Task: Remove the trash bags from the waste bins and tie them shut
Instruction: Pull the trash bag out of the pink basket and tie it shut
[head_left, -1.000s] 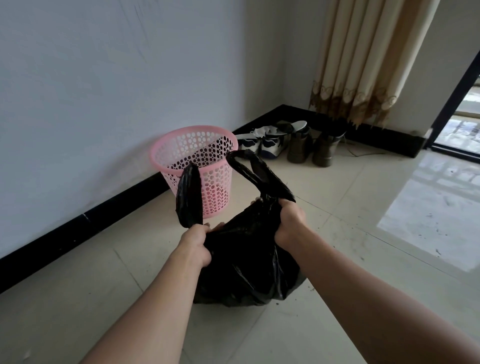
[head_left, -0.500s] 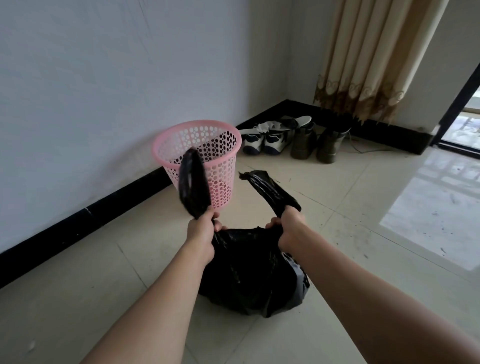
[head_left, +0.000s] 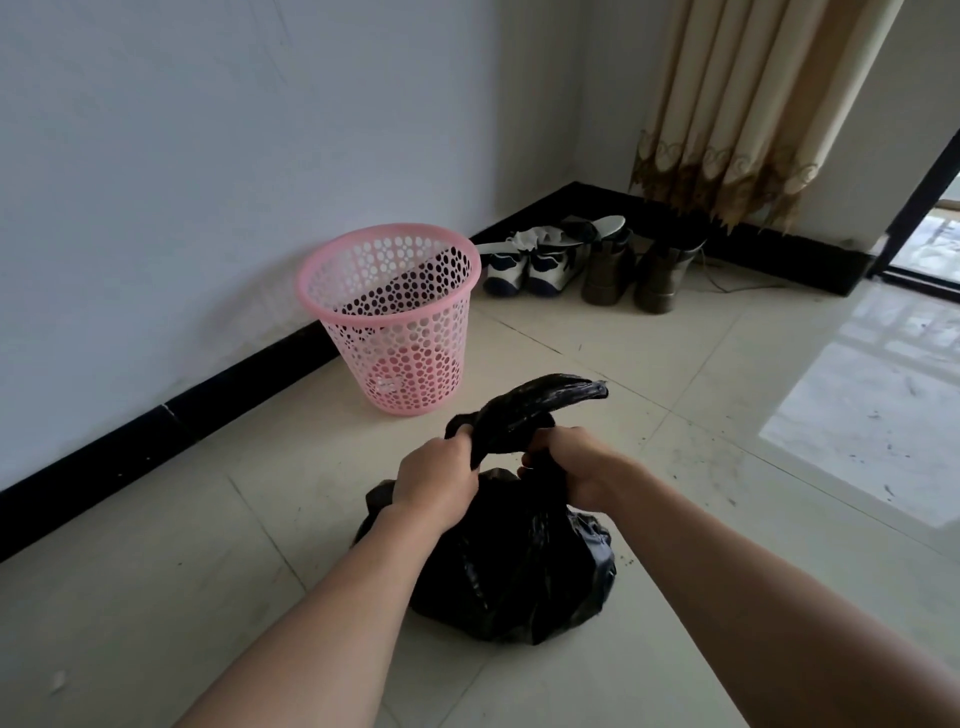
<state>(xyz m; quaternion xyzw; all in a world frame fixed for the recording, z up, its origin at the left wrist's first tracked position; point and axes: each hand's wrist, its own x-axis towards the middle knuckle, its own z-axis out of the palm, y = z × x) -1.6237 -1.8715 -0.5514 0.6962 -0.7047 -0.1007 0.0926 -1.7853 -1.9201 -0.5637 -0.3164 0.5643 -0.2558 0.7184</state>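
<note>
A full black trash bag (head_left: 519, 566) sits on the tiled floor in front of me. My left hand (head_left: 434, 483) and my right hand (head_left: 574, 467) both grip the bag's gathered top, close together. A twisted black handle strip (head_left: 540, 405) sticks up and to the right between the hands. Behind the bag, against the wall, a pink perforated waste bin (head_left: 400, 322) stands upright with no bag in it.
Two pairs of shoes (head_left: 576, 265) line the black skirting in the corner. A beige curtain (head_left: 743, 104) hangs above them. A doorway (head_left: 930, 228) opens at the far right. Pale floor tiles (head_left: 727, 364) surround the bag.
My hands have come together over the bag. The two handle strips, held apart and upright before, are now crossed into one twisted bundle between the hands. The bag sits lower in view.
</note>
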